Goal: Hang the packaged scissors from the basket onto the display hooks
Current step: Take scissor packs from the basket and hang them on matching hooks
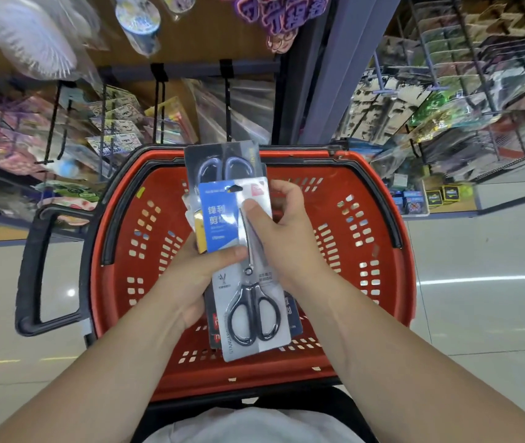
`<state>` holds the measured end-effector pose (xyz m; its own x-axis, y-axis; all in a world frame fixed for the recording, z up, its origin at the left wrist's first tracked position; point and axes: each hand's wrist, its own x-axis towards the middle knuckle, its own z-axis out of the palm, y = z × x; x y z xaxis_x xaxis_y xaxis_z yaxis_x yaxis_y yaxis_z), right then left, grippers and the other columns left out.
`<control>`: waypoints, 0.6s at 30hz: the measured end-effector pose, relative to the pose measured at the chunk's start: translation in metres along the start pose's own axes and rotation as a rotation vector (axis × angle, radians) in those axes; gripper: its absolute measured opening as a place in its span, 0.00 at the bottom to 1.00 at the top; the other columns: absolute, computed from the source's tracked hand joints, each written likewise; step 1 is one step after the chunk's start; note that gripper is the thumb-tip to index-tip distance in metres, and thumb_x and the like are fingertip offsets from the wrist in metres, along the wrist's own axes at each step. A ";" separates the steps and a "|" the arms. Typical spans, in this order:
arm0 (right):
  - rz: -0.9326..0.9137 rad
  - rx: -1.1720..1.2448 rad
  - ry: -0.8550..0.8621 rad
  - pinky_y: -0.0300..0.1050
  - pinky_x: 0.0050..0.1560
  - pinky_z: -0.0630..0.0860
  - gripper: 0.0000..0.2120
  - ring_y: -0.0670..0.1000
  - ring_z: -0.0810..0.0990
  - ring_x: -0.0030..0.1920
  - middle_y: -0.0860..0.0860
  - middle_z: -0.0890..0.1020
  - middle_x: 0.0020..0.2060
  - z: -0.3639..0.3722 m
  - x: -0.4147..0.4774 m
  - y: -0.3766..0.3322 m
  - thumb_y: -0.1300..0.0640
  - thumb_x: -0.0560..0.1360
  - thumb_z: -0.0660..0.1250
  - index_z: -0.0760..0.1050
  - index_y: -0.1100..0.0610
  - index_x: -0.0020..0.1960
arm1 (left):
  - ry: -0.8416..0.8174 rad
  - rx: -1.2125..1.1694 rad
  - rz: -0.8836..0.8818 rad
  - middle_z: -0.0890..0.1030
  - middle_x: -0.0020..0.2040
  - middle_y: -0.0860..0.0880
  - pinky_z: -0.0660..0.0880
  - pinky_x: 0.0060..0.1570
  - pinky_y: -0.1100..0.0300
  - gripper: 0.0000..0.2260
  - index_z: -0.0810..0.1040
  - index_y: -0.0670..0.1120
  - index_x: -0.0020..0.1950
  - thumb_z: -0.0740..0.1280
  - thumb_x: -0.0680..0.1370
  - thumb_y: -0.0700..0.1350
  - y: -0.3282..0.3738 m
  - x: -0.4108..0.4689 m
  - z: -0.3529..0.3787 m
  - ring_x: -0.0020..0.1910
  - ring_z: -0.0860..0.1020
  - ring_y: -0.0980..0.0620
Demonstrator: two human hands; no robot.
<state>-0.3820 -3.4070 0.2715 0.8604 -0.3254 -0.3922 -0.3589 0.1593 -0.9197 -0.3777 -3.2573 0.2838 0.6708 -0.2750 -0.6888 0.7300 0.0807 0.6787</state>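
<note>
- Pull handle: black, at the left end of the basket.
- Display hooks: black rods on the shelf beyond the basket, carrying bagged goods.
- Left hand: grip closed round the stack's left edge, thumb across the front card.
- Packaged scissors: several carded packs held as a stack above the basket. The front pack has black handles; a dark card with blue handles stands up behind it.
- Right hand: grip pinching the stack's upper right, thumb on the front, fingers curled behind.
- Basket: red, perforated, standing on the floor.

Left hand and right hand together, fingers round packaged scissors.
</note>
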 end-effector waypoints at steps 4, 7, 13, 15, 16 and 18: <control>0.125 0.075 -0.208 0.52 0.57 0.81 0.11 0.49 0.83 0.57 0.51 0.84 0.57 -0.014 0.010 0.006 0.48 0.81 0.71 0.78 0.48 0.62 | 0.047 -0.043 -0.001 0.88 0.56 0.40 0.85 0.44 0.51 0.30 0.82 0.43 0.64 0.80 0.61 0.39 -0.007 -0.001 -0.017 0.49 0.87 0.41; 0.242 0.020 -0.243 0.60 0.68 0.76 0.13 0.51 0.81 0.65 0.45 0.84 0.62 -0.037 0.026 0.025 0.37 0.80 0.66 0.81 0.42 0.59 | 0.084 -0.018 0.022 0.88 0.54 0.42 0.85 0.41 0.53 0.40 0.83 0.44 0.61 0.86 0.50 0.45 -0.007 -0.005 -0.027 0.47 0.88 0.44; 0.426 -0.541 -0.131 0.55 0.66 0.78 0.17 0.56 0.82 0.62 0.54 0.83 0.64 -0.087 0.076 0.115 0.46 0.82 0.68 0.78 0.52 0.68 | 0.162 -0.017 0.141 0.89 0.52 0.45 0.84 0.41 0.52 0.39 0.89 0.51 0.50 0.89 0.40 0.57 -0.002 -0.016 -0.052 0.45 0.88 0.46; 0.443 -0.836 -0.330 0.49 0.64 0.77 0.21 0.58 0.82 0.63 0.55 0.82 0.66 -0.087 0.094 0.144 0.47 0.83 0.67 0.77 0.55 0.72 | 0.204 -0.030 0.158 0.89 0.51 0.45 0.84 0.39 0.54 0.41 0.88 0.50 0.52 0.89 0.39 0.57 -0.004 -0.016 -0.060 0.45 0.88 0.47; 0.437 -0.956 -0.407 0.46 0.64 0.76 0.21 0.59 0.81 0.64 0.57 0.81 0.67 -0.083 0.103 0.158 0.47 0.83 0.66 0.77 0.57 0.72 | 0.231 -0.033 0.173 0.89 0.52 0.45 0.84 0.39 0.54 0.43 0.87 0.49 0.54 0.89 0.40 0.57 -0.006 -0.015 -0.062 0.45 0.88 0.47; 0.442 -1.141 -0.503 0.45 0.63 0.73 0.24 0.59 0.80 0.65 0.59 0.81 0.66 -0.071 0.118 0.178 0.44 0.85 0.63 0.76 0.60 0.72 | 0.274 -0.028 0.201 0.89 0.53 0.45 0.84 0.41 0.54 0.45 0.85 0.48 0.59 0.89 0.44 0.58 -0.010 -0.015 -0.064 0.47 0.88 0.46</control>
<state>-0.3708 -3.4834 0.0598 0.5433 -0.0310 -0.8390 -0.5301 -0.7875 -0.3142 -0.3867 -3.1930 0.2708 0.8092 0.0166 -0.5873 0.5803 0.1344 0.8032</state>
